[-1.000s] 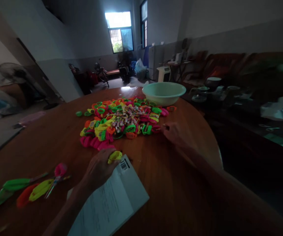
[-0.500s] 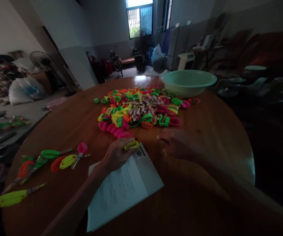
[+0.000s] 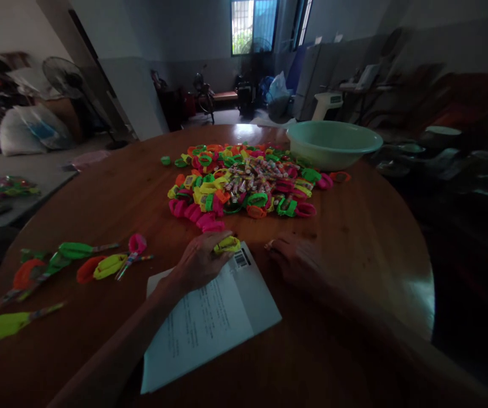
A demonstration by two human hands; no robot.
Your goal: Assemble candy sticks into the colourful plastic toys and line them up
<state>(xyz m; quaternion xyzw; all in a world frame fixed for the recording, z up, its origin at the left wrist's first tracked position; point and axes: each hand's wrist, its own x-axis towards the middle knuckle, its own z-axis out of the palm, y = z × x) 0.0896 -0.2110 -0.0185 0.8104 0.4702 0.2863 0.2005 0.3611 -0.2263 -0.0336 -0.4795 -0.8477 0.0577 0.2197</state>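
1. A yellow plastic piece sits in the fingers of the left hand, which curl around it and pinch it at the far corner of a white printed sheet, just above the sheet's barcode.
2. The left hand rests partly on that sheet, the forearm running back toward the near edge of the round wooden table.
3. The right hand lies on the bare wood just right of the sheet; a small pale item shows at its fingertips, but the picture is too dark and blurred to tell whether the fingers are closed on it.
4. Just beyond both hands lies a heap of bright plastic pieces in pink, green, yellow and orange, with small striped sticks mixed in at the middle.
5. A pale green basin stands at the heap's far right edge.
6. Well to the left, several assembled green, orange, yellow and pink toys lie in a loose row on the table.
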